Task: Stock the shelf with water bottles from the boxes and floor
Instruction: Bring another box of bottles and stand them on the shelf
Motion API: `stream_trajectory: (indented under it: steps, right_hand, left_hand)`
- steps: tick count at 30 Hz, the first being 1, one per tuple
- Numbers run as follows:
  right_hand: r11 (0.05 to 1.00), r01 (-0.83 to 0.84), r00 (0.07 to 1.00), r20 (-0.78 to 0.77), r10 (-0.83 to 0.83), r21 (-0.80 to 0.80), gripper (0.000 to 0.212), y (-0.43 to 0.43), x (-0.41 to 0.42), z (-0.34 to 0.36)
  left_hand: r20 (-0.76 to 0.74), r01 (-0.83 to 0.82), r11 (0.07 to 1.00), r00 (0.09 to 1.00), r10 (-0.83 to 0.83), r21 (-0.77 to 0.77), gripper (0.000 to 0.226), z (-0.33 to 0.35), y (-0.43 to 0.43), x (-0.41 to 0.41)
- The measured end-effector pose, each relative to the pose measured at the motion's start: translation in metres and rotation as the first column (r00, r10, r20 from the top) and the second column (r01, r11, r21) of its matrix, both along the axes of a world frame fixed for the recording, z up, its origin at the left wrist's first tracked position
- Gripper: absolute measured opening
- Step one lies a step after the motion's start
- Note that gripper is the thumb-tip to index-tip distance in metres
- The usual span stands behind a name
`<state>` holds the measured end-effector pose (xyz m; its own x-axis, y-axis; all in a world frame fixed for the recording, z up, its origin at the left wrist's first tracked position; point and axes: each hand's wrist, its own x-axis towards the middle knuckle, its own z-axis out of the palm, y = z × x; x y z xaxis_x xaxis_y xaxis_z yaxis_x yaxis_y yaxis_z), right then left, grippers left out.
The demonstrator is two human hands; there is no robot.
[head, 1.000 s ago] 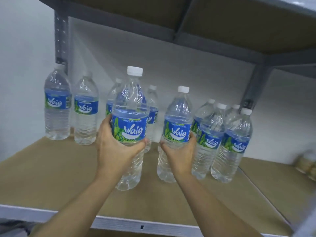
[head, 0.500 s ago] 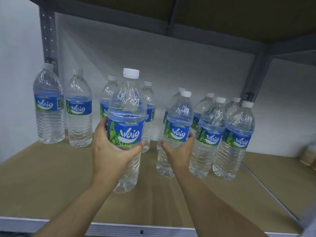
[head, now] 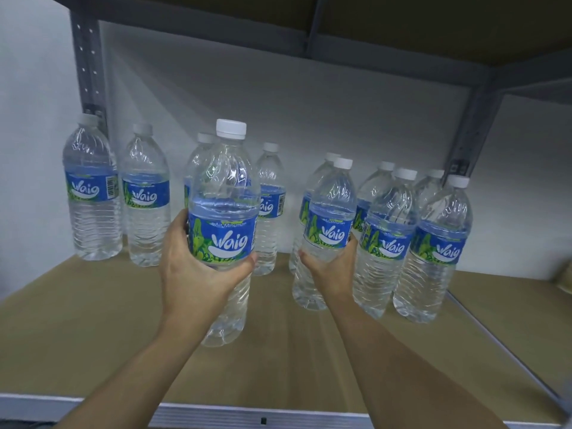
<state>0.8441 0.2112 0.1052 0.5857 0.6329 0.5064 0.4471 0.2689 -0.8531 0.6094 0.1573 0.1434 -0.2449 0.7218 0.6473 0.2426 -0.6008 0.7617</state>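
Note:
My left hand (head: 198, 270) grips a clear water bottle (head: 224, 193) with a blue and green label and a white cap, upright, near the front middle of the brown shelf board (head: 93, 329). My right hand (head: 332, 267) grips a second like bottle (head: 329, 212), whose base is at the shelf board just left of a cluster of standing bottles (head: 433, 243). Two more bottles (head: 93, 193) stand at the back left, and others (head: 270, 209) stand behind the bottle in my left hand.
A grey metal upright (head: 88, 63) rises at the back left and another (head: 473, 125) at the back right. The shelf above (head: 402, 23) hangs low overhead. The shelf's metal front edge (head: 247, 416) runs along the bottom. A white wall backs the shelf.
The right-hand bottle has moved deeper into the shelf, close beside the right cluster. The left-hand bottle has stayed about where it was. The view has shifted slightly.

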Motion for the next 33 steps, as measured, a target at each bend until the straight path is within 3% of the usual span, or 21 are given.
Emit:
stream_trajectory:
  steps: [19, 23, 26, 33]
  right_hand:
    - [0.999, -0.035, 0.999, -0.001, 0.035, -0.012, 0.103, 0.004, 0.002, -0.011]
    - [0.975, -0.086, 0.996, 0.01, 0.09, -0.204, 0.116, -0.009, 0.004, -0.036]
    - [0.937, -0.096, 0.989, 0.073, 0.128, -0.335, 0.11, -0.024, 0.006, -0.063]
    - [0.918, 0.034, 0.987, 0.16, 0.032, -0.396, 0.099, -0.025, 0.002, -0.079]
  left_hand:
    - [-0.011, 0.05, 0.999, 0.999, -0.05, -0.015, 0.104, -0.011, 0.002, 0.024]
    - [-0.012, 0.042, 0.999, 0.999, -0.042, -0.001, 0.101, -0.011, 0.001, 0.029]
    - [-0.004, 0.041, 0.999, 0.999, -0.041, 0.017, 0.099, -0.011, 0.003, 0.034]
    - [-0.007, 0.09, 0.996, 0.996, -0.089, 0.029, 0.097, -0.013, 0.023, 0.051]
